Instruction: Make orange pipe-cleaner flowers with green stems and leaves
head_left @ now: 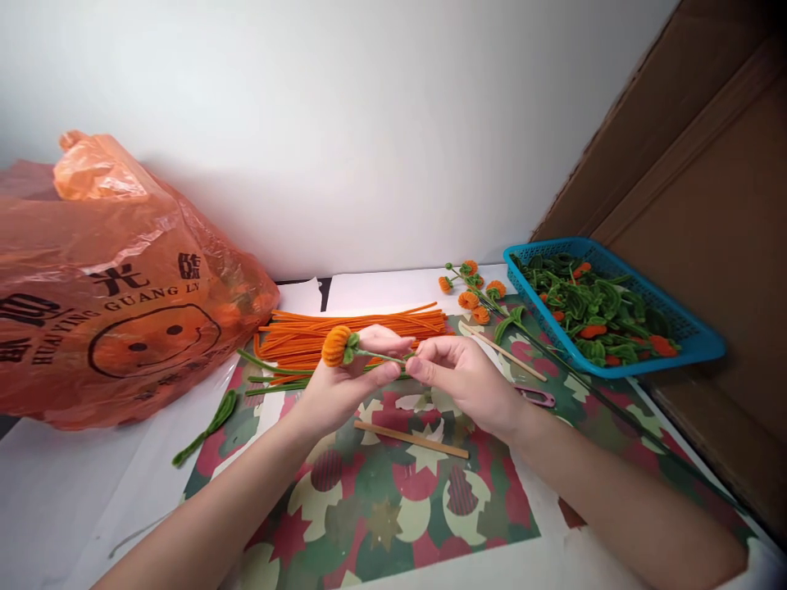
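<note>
An orange pipe-cleaner flower (337, 346) with green sepals lies across my left hand (357, 373), its thin green stem pointing right. My left thumb and fingers are closed about the stem. At the stem's far end my right hand (458, 377) pinches the tip between thumb and forefinger. Behind the hands lies a bundle of orange pipe cleaners (295, 332), with a few green pipe cleaners (276, 385) in front of it. Below the hands a flat wooden stick (411, 440) rests on the patterned sheet (393, 524).
An orange plastic bag (141, 328) bulges at the left, near a folded green pipe-cleaner piece (206, 428). At the right stands a blue basket (694, 360) of green and orange pieces, beside a cardboard panel (694, 180). A finished flower spray (473, 299), thin stick (504, 352) and pink clip (536, 397) lie nearby.
</note>
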Available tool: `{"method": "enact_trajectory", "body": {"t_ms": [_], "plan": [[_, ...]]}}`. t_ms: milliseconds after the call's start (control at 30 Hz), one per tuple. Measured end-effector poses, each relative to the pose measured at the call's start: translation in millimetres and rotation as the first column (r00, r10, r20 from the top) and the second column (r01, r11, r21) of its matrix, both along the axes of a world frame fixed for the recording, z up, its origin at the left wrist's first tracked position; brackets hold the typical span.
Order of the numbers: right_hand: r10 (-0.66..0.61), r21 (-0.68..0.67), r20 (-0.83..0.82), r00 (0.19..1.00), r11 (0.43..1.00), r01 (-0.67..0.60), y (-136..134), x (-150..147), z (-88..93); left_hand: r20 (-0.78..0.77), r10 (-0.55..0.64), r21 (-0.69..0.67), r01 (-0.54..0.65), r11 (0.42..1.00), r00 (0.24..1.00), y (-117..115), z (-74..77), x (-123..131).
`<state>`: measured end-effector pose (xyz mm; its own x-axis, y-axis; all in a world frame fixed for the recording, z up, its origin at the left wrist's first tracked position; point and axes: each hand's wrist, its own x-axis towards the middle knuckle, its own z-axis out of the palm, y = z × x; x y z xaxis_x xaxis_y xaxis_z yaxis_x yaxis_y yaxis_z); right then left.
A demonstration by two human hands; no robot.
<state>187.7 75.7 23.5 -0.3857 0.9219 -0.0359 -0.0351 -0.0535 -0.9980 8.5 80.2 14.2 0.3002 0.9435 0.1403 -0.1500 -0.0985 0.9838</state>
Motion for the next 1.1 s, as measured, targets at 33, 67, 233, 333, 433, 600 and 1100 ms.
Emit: {"method": "enact_trajectory", "body": {"t_ms": [33,67,233,333,433,600,1100], "plan": [[0.006,-0.038,-0.007,1.000,0.999,-0.006,-1,-2,-1.3,0.022,0.006,-0.015,-0.006,1.000,1.000,-1,-0.5,2],[0.015,-0.059,-0.011,1.000,0.998,-0.015,-2,-3,-2.7,0.041,0.005,-0.039,-0.003,0.999,0.999,-2,-1.1,3],[-0.030,0.073,0.120,0.992,0.997,0.022,-4,-8,-11.1,0.036,0.058,-0.205,-0.049,0.978,0.998,-2,-5.3,7],[-0.215,0.380,0.292,0.932,0.920,0.094,-5,-9,-15.6,0.002,0.109,-0.238,-0.106,0.966,0.994,-3,-7.1,9],[-0.369,0.652,0.413,0.833,0.758,0.012,-7,-10,-18.7,-0.051,0.147,-0.240,-0.155,0.958,0.988,-4,-8.1,11],[-0.543,0.817,0.514,0.664,0.545,-0.187,-12,-10,-19.5,-0.106,0.225,-0.245,-0.245,0.938,0.968,-5,-8.3,14],[-0.251,0.530,0.421,0.872,0.848,-0.012,-18,-15,-12.5,0.035,0.219,-0.307,-0.198,0.931,0.975,-12,-4.9,19]]}}
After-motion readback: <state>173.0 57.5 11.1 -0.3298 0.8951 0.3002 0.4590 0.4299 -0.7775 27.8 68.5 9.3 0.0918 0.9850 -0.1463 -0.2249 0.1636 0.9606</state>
